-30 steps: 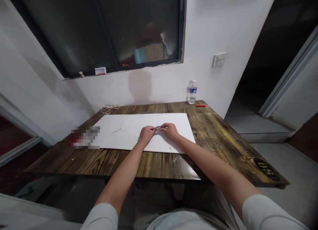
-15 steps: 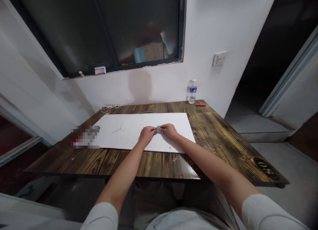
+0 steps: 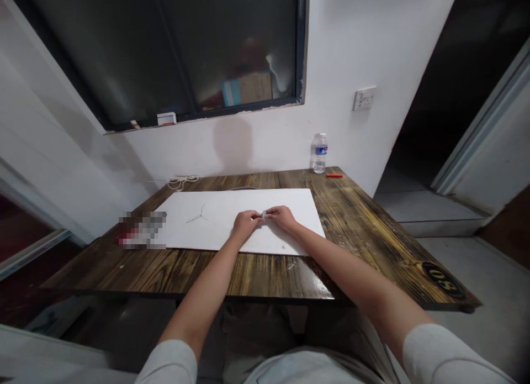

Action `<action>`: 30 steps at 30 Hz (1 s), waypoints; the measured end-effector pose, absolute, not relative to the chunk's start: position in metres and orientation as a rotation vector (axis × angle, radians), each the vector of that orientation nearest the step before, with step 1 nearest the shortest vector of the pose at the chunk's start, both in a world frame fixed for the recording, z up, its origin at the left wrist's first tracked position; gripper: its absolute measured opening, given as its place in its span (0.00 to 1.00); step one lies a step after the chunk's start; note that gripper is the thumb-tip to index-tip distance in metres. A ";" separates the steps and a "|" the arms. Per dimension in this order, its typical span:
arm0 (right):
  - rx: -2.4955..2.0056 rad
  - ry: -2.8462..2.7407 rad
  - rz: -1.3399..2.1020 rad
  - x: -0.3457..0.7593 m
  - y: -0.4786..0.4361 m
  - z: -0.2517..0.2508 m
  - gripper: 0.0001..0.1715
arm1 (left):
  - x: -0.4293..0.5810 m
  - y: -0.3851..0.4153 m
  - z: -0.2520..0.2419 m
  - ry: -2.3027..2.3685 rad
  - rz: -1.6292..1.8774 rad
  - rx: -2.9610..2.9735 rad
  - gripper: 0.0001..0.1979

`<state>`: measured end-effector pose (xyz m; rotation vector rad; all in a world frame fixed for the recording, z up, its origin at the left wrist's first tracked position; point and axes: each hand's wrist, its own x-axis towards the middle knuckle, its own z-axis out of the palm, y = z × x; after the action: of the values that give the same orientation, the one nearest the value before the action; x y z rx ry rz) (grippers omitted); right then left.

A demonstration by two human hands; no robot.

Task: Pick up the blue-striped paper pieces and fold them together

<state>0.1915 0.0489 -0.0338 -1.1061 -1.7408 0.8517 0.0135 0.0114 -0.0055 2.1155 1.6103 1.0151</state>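
Note:
A small grey piece (image 3: 263, 214), too little to make out in kind, sits between the fingertips of both hands. My left hand (image 3: 245, 224) pinches it from the left, closed at thumb and fingers. From the right, my right hand (image 3: 283, 217) pinches the same piece. Both hands are low over the right half of a white board (image 3: 221, 204) lying on the table. Left of my hands, a thin dark three-armed shape (image 3: 201, 214) shows on the board; I cannot tell whether it is drawn or made of thin strands. A tiny speck (image 3: 284, 247) lies near the front edge.
The board rests on a dark wooden table (image 3: 351, 229). At the back right stand a water bottle (image 3: 320, 154) and a red pen-like stick (image 3: 334, 175). A coiled white cord (image 3: 182, 180) lies at the back left. Something blurred out (image 3: 143, 229) covers the board's left end.
The grey piece has turned slightly between my fingertips and shows a smaller, paler face. My hands stay in nearly the same place.

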 end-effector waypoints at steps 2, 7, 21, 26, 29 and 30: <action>-1.105 -1.812 0.819 0.192 0.049 -0.034 0.10 | 0.014 0.011 -0.006 1.625 0.946 2.131 0.05; -1.103 -1.857 0.793 0.194 0.047 -0.033 0.11 | 0.013 0.010 -0.007 1.629 0.949 2.096 0.07; -1.176 -1.814 0.761 0.194 0.043 -0.029 0.19 | 0.013 0.011 -0.004 1.736 0.976 2.073 0.09; -1.240 -1.895 0.472 0.198 0.044 -0.027 0.17 | 0.007 0.015 -0.006 1.890 1.045 2.080 0.15; -1.134 -2.069 0.330 0.199 0.042 -0.023 0.17 | 0.003 0.017 -0.007 1.953 1.080 2.048 0.13; -1.055 -2.152 0.298 0.198 0.041 -0.021 0.18 | 0.002 0.018 -0.007 1.964 1.094 2.030 0.13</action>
<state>0.1980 0.0406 -0.0213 -1.0550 -2.1519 0.2978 0.0020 0.0178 -0.0073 2.0302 1.9645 1.0941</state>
